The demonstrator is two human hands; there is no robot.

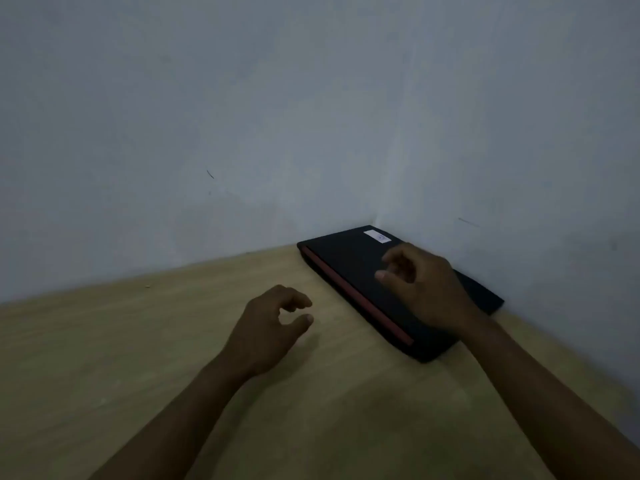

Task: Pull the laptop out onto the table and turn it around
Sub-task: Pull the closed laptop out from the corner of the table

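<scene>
— Where's the laptop [349, 271]?
— Closed, in the wall corner, under the right hand [424, 289], which hovers half-curled, gripping nothing. The left hand [272, 327] is beside it, loosely open.
— Best move?
— Probably press flat, slide it toward you — evenly.

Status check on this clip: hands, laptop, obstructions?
Left hand empty, over the table. Right hand open above closed laptop, no grip. Laptop in wall corner. Nothing blocking.
</scene>
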